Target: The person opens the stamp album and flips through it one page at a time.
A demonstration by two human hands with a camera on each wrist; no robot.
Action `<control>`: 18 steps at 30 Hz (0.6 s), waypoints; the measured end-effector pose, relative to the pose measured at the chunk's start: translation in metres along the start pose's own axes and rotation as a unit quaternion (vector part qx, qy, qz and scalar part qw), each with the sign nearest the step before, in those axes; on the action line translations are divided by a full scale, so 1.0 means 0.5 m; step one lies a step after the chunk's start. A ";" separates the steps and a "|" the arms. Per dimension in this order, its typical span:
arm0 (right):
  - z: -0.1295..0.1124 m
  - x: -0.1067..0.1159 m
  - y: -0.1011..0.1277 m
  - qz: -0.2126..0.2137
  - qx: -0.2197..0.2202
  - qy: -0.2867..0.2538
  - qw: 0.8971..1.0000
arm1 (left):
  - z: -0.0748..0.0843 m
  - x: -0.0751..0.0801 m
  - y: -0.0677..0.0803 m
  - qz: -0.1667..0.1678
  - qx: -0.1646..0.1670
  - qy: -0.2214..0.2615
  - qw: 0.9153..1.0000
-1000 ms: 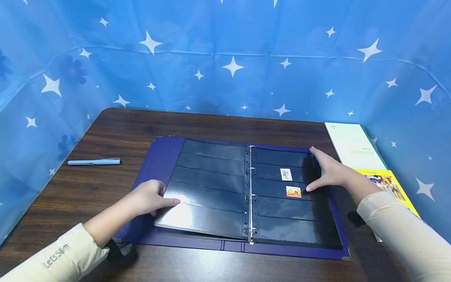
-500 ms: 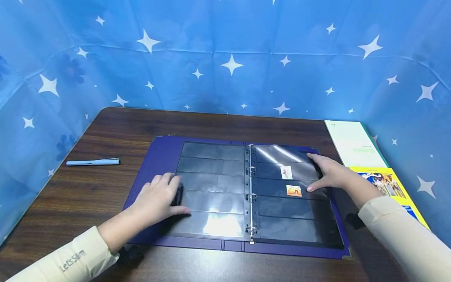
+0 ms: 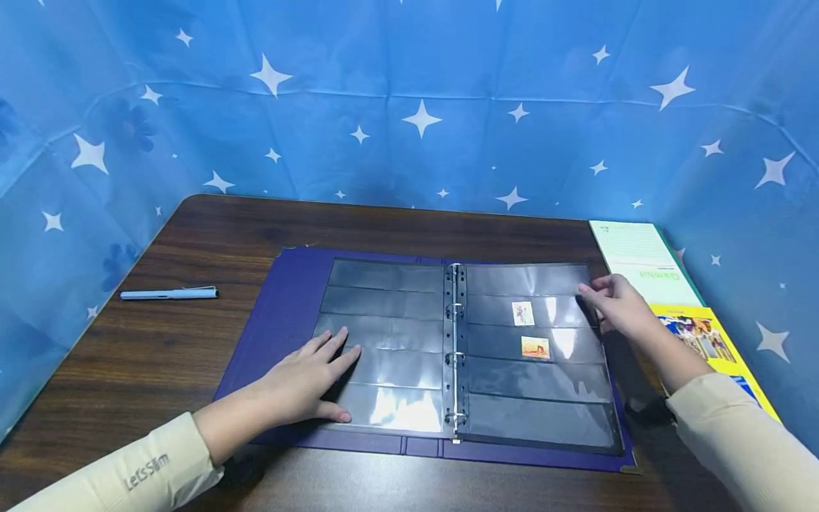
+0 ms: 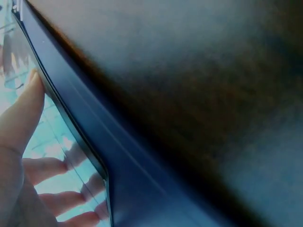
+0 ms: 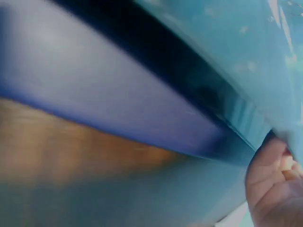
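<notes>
A purple ring binder (image 3: 291, 295) lies spread on the table, with black pocket pages on both sides of its metal rings (image 3: 455, 334). My left hand (image 3: 294, 384) rests with spread fingers on the left page (image 3: 390, 320); in the left wrist view its fingers (image 4: 45, 169) are mirrored in the glossy plastic. At the outer edge of the right page (image 3: 537, 419), my right hand (image 3: 621, 307) pinches the sheet between thumb and fingers. The right wrist view shows that edge lifted off the cover (image 5: 118, 80). Two small stamps, one whitish (image 3: 522, 313) and one orange (image 3: 534, 348), sit in the right page's pockets.
A light blue pen (image 3: 169, 294) lies on the brown table (image 3: 230, 227) to the left. At the right edge are a pale green-and-white pad (image 3: 640, 249) and a yellow booklet (image 3: 710, 341). A blue star-patterned curtain (image 3: 409, 163) surrounds the table.
My left hand has let go of the left page's edge and moved right to lie on it, the page now flat. My right hand has shifted outward and taken the right page's edge.
</notes>
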State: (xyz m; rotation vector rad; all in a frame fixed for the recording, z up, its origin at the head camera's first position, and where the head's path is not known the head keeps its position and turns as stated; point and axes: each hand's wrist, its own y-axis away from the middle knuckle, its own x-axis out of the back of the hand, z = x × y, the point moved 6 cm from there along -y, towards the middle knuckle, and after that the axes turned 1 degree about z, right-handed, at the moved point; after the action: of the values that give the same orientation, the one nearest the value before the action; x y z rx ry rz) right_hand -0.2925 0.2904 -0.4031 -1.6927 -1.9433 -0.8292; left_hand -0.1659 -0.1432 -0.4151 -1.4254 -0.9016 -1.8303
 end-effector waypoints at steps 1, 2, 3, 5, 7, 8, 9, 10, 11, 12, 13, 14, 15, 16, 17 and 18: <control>0.007 -0.004 0.005 -0.006 -0.021 -0.005 1.000 | 0.000 0.000 0.000 0.001 0.000 0.000 1.000; 0.012 -0.008 0.010 -0.017 -0.038 -0.011 0.999 | 0.000 0.000 0.001 0.003 -0.002 0.001 1.000; 0.016 -0.014 0.014 -0.031 -0.052 -0.020 0.998 | 0.000 0.001 0.001 0.004 -0.003 0.001 1.000; 0.022 -0.021 0.022 -0.047 -0.076 -0.032 0.996 | 0.001 0.001 0.001 0.008 -0.006 0.001 1.000; 0.021 -0.022 0.025 -0.049 -0.081 -0.047 0.994 | 0.000 0.001 0.002 0.011 -0.008 0.000 1.000; 0.019 -0.020 0.025 -0.047 -0.083 -0.048 0.994 | 0.001 0.002 0.002 0.013 -0.009 -0.002 1.000; 0.015 -0.016 0.026 -0.042 -0.083 -0.048 0.995 | 0.001 0.002 0.002 0.013 -0.010 -0.003 1.000; 0.010 -0.012 0.026 -0.041 -0.082 -0.053 0.994 | 0.001 0.002 0.002 0.014 -0.010 -0.003 1.000; 0.004 -0.007 0.025 -0.039 -0.078 -0.060 0.994 | 0.001 0.002 0.003 0.014 -0.011 -0.003 1.000; -0.004 -0.002 0.025 -0.039 -0.072 -0.070 0.994 | 0.000 0.002 0.003 0.013 -0.011 -0.003 1.000; -0.013 0.004 0.026 -0.042 -0.065 -0.081 0.994 | 0.000 0.002 0.003 0.013 -0.011 -0.002 1.000; -0.023 0.009 0.026 -0.044 -0.061 -0.089 0.993 | 0.000 0.002 0.003 0.012 -0.011 -0.001 1.000; -0.034 0.014 0.027 -0.050 -0.056 -0.110 0.991 | 0.000 0.001 0.003 0.012 -0.011 0.000 1.000; -0.046 0.018 0.027 -0.057 -0.052 -0.127 0.989 | -0.001 0.001 0.003 0.012 -0.012 -0.001 1.000; -0.058 0.022 0.027 -0.061 -0.050 -0.139 0.987 | -0.001 -0.001 0.002 0.011 -0.012 -0.001 1.000; -0.070 0.024 0.027 -0.069 -0.051 -0.153 0.984 | -0.001 -0.001 0.002 0.011 -0.013 -0.003 1.000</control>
State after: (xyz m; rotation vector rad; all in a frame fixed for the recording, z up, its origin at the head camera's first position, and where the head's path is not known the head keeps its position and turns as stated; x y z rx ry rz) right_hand -0.2836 0.2763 -0.3673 -1.8532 -2.2793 -0.7652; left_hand -0.1654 -0.1443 -0.4157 -1.4504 -0.8654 -1.8295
